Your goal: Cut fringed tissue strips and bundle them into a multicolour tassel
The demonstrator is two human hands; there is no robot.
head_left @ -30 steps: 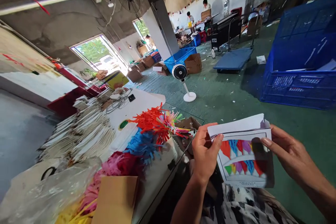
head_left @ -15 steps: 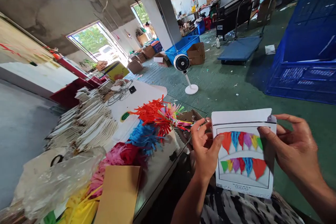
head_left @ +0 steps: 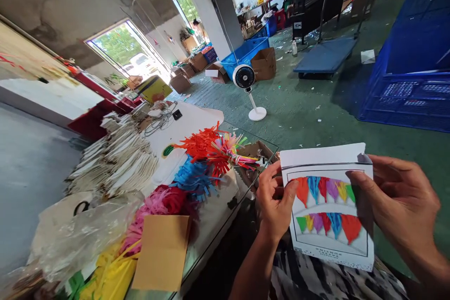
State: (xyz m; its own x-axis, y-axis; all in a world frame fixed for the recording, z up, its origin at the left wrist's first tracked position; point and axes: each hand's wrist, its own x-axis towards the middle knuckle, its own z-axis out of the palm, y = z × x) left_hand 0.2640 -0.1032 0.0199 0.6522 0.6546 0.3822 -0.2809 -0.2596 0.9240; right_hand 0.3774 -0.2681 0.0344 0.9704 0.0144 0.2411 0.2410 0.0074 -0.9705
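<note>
Seen from the wearer's head, two bare hands hold up a white rectangular paper card (head_left: pixel 328 239) in front of the person's lap, to the right of a glass-topped work table (head_left: pixel 207 243). The card's long axis runs up and down. Its top edge points away from the person and leans a little to the left, and its printed face is turned towards the camera. A thin black frame on the card encloses two curved rows of pennant flags in red, blue, purple, yellow and green, with a line of small print below that is too small to read. A plain white flap is folded along the top.

The left hand (head_left: pixel 276 204) pinches the card's left edge, with the thumb pressed on the front and the fingers curled behind. The right hand (head_left: pixel 401 204) pinches the right edge in the same way, thumb in front and fingers behind.

On the table lie bundles of fringed paper tassels in red, blue and pink (head_left: pixel 197 168), a plain brown cardboard sheet (head_left: pixel 161 251) and stacks of white paper pieces (head_left: pixel 116 164). A white pedestal fan (head_left: pixel 246 79) stands on the green floor beyond, well apart from the hands.
</note>
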